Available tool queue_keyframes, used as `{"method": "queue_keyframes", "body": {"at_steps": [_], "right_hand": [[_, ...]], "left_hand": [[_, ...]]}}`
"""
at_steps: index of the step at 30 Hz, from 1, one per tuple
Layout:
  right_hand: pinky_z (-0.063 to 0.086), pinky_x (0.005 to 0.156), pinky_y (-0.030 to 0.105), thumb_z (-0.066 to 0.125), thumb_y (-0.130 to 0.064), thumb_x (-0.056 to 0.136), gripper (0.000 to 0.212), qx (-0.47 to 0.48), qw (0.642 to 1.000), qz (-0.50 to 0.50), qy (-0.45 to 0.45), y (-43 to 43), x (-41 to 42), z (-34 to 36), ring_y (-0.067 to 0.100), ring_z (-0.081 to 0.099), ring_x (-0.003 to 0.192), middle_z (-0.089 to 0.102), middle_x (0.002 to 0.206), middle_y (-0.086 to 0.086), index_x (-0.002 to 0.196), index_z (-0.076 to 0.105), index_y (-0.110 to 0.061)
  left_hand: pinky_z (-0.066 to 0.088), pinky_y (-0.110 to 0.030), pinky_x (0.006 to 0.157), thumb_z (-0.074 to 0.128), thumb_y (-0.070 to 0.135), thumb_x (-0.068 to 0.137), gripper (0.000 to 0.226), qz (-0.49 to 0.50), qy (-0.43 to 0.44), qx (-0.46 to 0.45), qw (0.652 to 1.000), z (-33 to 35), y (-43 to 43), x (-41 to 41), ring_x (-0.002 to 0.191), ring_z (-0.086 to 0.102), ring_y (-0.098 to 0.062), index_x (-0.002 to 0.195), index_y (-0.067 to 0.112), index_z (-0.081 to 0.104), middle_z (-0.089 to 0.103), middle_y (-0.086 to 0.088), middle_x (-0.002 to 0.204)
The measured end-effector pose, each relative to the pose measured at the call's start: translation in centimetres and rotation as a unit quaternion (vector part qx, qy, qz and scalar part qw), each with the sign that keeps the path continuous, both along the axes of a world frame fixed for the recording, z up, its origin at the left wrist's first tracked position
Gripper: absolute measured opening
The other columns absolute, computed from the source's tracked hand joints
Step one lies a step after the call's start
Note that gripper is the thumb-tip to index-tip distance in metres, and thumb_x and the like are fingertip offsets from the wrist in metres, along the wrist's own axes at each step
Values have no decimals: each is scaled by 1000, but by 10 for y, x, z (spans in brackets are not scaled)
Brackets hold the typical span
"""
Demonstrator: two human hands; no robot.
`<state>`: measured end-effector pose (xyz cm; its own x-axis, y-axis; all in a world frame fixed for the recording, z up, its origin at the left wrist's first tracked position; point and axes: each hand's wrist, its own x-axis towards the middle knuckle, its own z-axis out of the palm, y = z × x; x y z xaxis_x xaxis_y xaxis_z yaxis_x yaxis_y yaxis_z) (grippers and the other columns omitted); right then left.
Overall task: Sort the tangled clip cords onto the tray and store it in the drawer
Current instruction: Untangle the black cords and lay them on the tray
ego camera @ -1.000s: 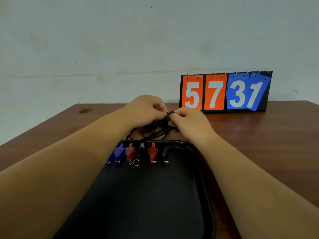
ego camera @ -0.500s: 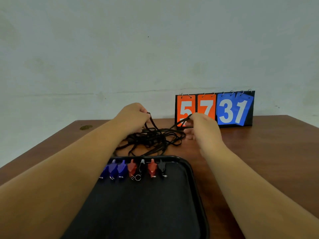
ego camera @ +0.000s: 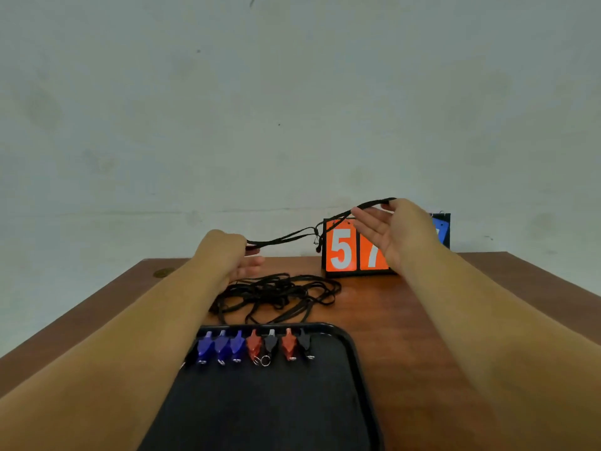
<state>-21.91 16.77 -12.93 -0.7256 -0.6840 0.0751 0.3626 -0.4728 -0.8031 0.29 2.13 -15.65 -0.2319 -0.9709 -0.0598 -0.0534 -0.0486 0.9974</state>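
The left hand point(ego camera: 227, 255), left of centre, was tight against its partner over the heap a second ago; now it sits raised and apart, its thumb and forefinger apparently pinching one end of a lifted cord point(ego camera: 283, 238) while the lower fingers point(ego camera: 255, 264) hang loose. That cord now stretches taut across the middle of the frame, clear of the counter point(ego camera: 422, 320), with a small knot or stopper dangling partway along. This suggests one strand is being drawn free. Below it the tangle point(ego camera: 279, 294) lies spread on the wood just beyond the tray point(ego camera: 356, 343), looser than before but not yet sorted. Seven clips point(ego camera: 255, 346) in blue, red and black sit in a row inside the tray's far edge. At right of centre the right hand point(ego camera: 393, 232) has swung up and outward, palm open and fingers straight, the cord draped over its top. It partly covers the number flip-board point(ego camera: 340, 249). No drawer is in view, so storing looks some way off.
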Motion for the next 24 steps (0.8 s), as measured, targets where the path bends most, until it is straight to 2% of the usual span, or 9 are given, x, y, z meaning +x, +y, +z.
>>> {"method": "queue_keyframes", "body": {"at_steps": [4,7,11,14,17,19,21,24], "right_hand": [[68,84,47,36,-6,112,27,-26,999,-20,-15,16,2,13,33,83,89,72,117,24,129,55,2],[66,89,48,36,-4,112,23,-19,999,-38,-23,27,5,16,34,82,96,72,116,23,110,58,0],[69,74,41,41,-6,110,20,-6,997,-67,-24,38,9,16,29,83,85,77,102,18,111,60,-4],[69,71,37,47,-6,107,16,-7,995,-87,-43,47,9,13,25,83,81,79,99,17,105,63,-4],[67,62,32,54,-8,104,13,-2,994,-104,-37,55,4,6,17,82,74,81,95,14,107,66,-6],[65,59,29,56,-6,102,13,48,993,-111,-9,62,2,1,12,78,64,79,90,11,105,68,-5],[62,61,29,55,-2,101,14,108,988,-106,28,66,2,-3,11,70,58,73,83,9,102,68,-4],[57,64,36,55,-1,98,12,233,961,-100,115,73,4,-10,20,64,63,69,81,11,96,67,-3]], "left_hand": [[57,-25,46,41,9,114,22,13,31,7,999,11,8,10,68,68,-15,128,4,57,75,-9,99],[57,-25,43,42,5,110,24,21,60,5,998,18,13,16,70,68,-16,126,0,60,74,-11,96],[62,-33,65,43,-1,108,22,31,148,1,989,27,18,21,76,70,-20,117,1,62,71,-14,99],[65,-39,80,41,-4,106,34,37,180,-21,983,34,26,27,87,71,-24,127,16,59,70,-14,109],[65,-40,83,40,-6,107,39,19,178,-31,983,38,34,32,99,73,-27,129,16,63,68,-16,120],[66,-42,82,39,-8,107,37,-8,189,-22,982,42,42,33,102,76,-32,126,14,64,66,-18,124],[68,-42,75,42,-8,107,34,-32,197,-15,980,47,53,33,98,79,-34,126,10,63,66,-19,125],[68,-36,65,48,-8,107,29,-63,200,-4,978,55,77,24,85,82,-30,128,5,62,67,-21,124]]}}
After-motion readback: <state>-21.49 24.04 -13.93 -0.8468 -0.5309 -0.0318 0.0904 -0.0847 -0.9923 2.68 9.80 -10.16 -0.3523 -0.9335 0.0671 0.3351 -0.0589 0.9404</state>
